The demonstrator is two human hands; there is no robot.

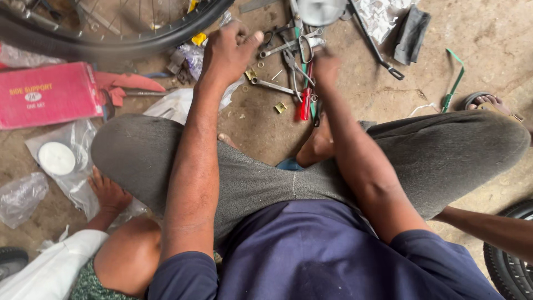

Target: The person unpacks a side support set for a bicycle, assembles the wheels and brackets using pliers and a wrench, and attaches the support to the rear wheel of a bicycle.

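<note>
The person sits cross-legged on a dirty concrete floor point(488, 33), and both arms reach forward over the grey trousers point(266, 178) to a pile of tools. The left hand point(227, 53) is closed into a loose fist, with the thumb pointing to the right. Whether it grips something inside I cannot tell, because the fingers are curled under the palm. It hovers just beside a spanner point(272, 86) that lies flat on the floor. The right hand point(326, 66) is blurred, so how far its fingers are open I cannot tell. It is over the tools, close to the pliers point(294, 72) and to a screwdriver point(306, 103) with a red handle, which lies just below the hand and points toward the person. Two small brass pieces point(280, 107) lie on the floor near the spanner.

At the top left there is a bicycle wheel point(111, 33) with a black tyre. Below it lies a pink box point(50, 94), and near it a clear plastic bag point(66, 161) with a white round part inside. At the bottom left another person's hand point(108, 194) rests on the floor beside this bag. A green tool point(454, 83) lies well apart on the right.
</note>
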